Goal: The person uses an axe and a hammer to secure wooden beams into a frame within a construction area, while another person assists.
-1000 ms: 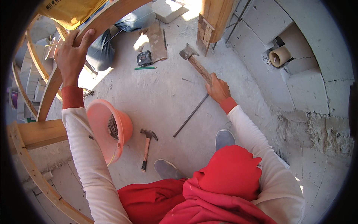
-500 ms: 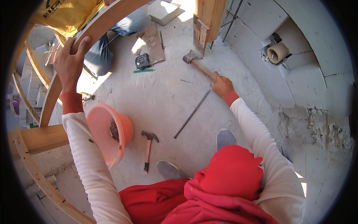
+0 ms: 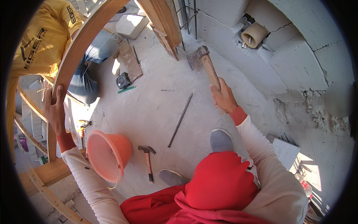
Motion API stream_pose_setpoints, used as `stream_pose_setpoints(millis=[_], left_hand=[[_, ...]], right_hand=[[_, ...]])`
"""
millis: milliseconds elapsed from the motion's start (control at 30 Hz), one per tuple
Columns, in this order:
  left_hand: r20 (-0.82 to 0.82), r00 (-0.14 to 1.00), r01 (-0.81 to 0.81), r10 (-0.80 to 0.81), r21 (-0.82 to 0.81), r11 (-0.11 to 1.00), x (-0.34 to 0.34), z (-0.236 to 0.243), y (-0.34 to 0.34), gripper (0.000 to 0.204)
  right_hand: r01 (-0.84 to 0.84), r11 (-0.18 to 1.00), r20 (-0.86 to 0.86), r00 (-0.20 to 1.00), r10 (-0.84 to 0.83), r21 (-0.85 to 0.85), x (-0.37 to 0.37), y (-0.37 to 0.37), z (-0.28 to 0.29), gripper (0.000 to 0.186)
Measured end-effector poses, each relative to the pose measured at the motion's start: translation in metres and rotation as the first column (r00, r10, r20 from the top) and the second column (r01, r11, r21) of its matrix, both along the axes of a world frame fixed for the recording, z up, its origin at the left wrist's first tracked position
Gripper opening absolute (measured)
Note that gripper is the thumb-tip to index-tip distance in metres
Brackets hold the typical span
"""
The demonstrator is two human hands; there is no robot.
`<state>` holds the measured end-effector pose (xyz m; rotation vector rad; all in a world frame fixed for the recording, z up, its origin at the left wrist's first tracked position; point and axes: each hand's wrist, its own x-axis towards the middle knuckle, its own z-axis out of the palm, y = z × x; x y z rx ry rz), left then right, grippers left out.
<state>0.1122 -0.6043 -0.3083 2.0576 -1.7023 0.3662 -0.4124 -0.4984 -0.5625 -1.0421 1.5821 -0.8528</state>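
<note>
My right hand is closed round the wooden handle of a hatchet. Its steel head points away from me, above the concrete floor, to the right of a wooden post. At the left, my left hand grips the edge of a long curved wooden board, the thumb on the near face and the other fingers partly hidden behind it. Below that arm stands an orange bucket. A claw hammer lies on the floor beside the bucket, and a thin metal rod lies between my hands.
A person in a yellow shirt crouches beyond the curved board. A tape measure and a green pencil lie near that person's knee. The wooden post rises at the far side. A pipe end sticks out of the block wall at right.
The hatchet has swung up, its handle steeper and its head turned. My left hand sits lower in view on the curved board. The whole view has shifted, showing more of the person in yellow.
</note>
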Motion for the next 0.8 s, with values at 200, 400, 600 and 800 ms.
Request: stream_pose_setpoints(millis=[200, 400, 600, 800], left_hand=[[-0.071, 0.997, -0.008, 0.010, 0.035, 0.999, -0.005, 0.004, -0.005, 0.080], [-0.174, 0.985, -0.001, 0.010, 0.050, 0.999, 0.022, -0.003, -0.004, 0.073], [-0.190, 0.980, 0.059, -0.052, 0.036, 0.998, -0.010, 0.006, -0.003, 0.057], [-0.191, 0.979, 0.077, -0.071, 0.025, 0.997, -0.005, -0.002, -0.001, 0.056]], right_hand=[[-0.087, 0.996, -0.165, 0.982, 0.091, 0.034, 0.000, -0.044, -0.024, 0.043], [-0.135, 0.986, -0.021, 0.990, 0.137, 0.095, -0.021, -0.054, -0.011, 0.038], [-0.113, 0.989, -0.065, 0.991, 0.119, 0.090, -0.013, -0.057, -0.027, 0.039], [-0.161, 0.981, -0.017, 0.986, 0.164, 0.113, -0.032, -0.067, -0.015, 0.044]])
